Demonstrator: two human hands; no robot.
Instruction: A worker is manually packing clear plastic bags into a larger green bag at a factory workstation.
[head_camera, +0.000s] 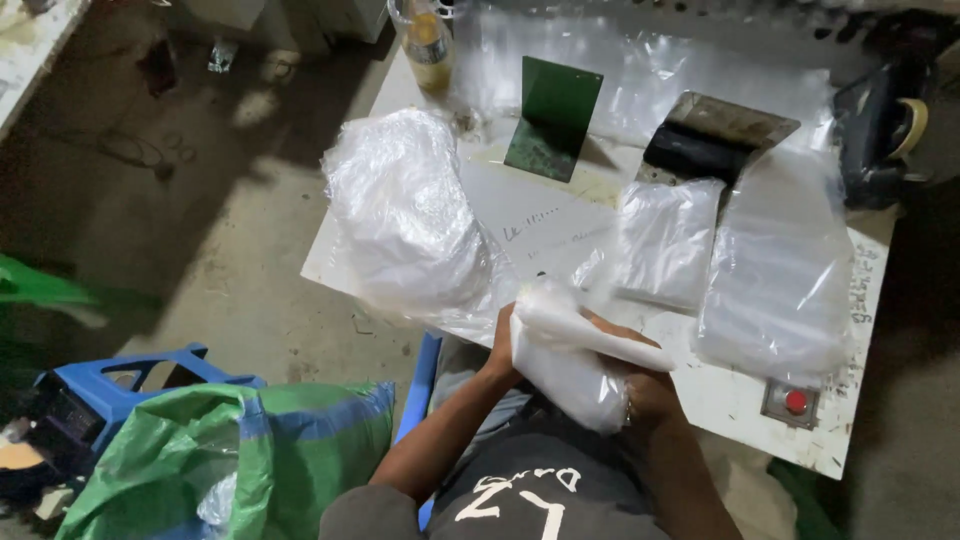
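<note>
Plastic, thin and milky-clear, makes up the small bag (570, 365) gripped in both hands at lower centre of the frame, just in front of the near edge of the white table (740, 400). The left hand (503, 345) clutches the bag's left side, fingers curled into the film, and the right hand (645, 390) is clenched around its lower right part, with a fold of the film standing out above the knuckles toward the right. The bag's long axis runs from upper left to lower right, lying between the two hands rather than off to one side, so neither hand is nearer (both are already on it). Just above and left of the left hand sits a large bundle of clear bags (410, 215), bulging over the table's left edge. To the right, flat stacks of clear bags (770, 270) lie spread on the table top, near a red button (795, 402) set close to the near edge. Farther back, in the upper middle, stand a green metal bracket (552, 115) and a darker angled plate (715, 135), with a bottle (428, 45) at upper left of the table. A green-and-white woven sack (240, 450) fills the lower left of the frame beside a blue stool (110, 385).
</note>
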